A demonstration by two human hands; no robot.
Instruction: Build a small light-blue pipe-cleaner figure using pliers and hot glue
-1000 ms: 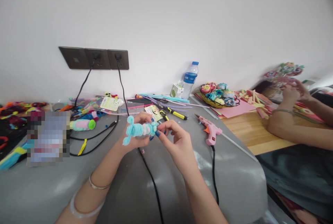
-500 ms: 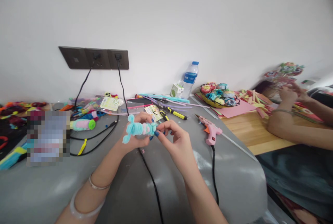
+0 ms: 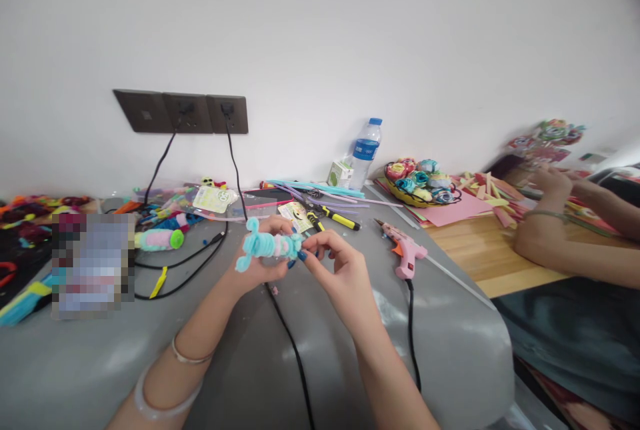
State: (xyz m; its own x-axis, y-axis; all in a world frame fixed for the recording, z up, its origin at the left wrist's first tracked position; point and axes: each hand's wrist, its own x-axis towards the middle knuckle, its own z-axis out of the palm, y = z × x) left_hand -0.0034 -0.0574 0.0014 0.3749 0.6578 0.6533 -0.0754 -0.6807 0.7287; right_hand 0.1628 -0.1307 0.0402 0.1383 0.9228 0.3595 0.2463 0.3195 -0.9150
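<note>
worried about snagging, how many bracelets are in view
3: a thin bangle on the left forearm, a thicker pale bangle higher up it, and a band on the co-worker's near wrist. Others may be hidden on the co-worker's far arm.

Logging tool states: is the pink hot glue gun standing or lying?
Lying: the hot glue gun rests sideways on the gray tabletop, flank facing up.

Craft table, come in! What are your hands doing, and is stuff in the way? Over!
Left hand holding fuzzy figure. Right hand pinching its end. Cord on table below; glue gun off to the right.
</note>
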